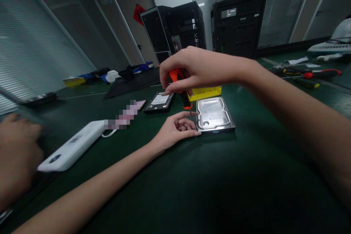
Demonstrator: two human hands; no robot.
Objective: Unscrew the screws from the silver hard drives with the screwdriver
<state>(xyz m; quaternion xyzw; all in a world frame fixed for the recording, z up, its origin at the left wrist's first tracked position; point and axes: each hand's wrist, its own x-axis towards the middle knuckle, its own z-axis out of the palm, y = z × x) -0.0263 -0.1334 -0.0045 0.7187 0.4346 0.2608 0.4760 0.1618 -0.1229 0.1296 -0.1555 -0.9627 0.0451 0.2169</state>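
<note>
A silver hard drive (214,113) lies flat on the dark green table. My left hand (181,126) rests at its left side, fingers curled and closed on the drive's near left edge and corner. Above it, my right hand (183,71) is wrapped round the handle of an orange and black screwdriver (187,101). The screwdriver points down, its shaft slightly tilted, with the tip at the drive's near left corner. Whether the tip sits in a screw is too small to tell. A second hard drive (160,101), black with a white label, lies behind my left hand.
A yellow case (206,93) lies behind the silver drive. Two black computer cases (238,25) stand at the back. A white power bank (74,145) lies left, beside another person's blurred hand (19,150). Pliers and tools (309,74) lie at right.
</note>
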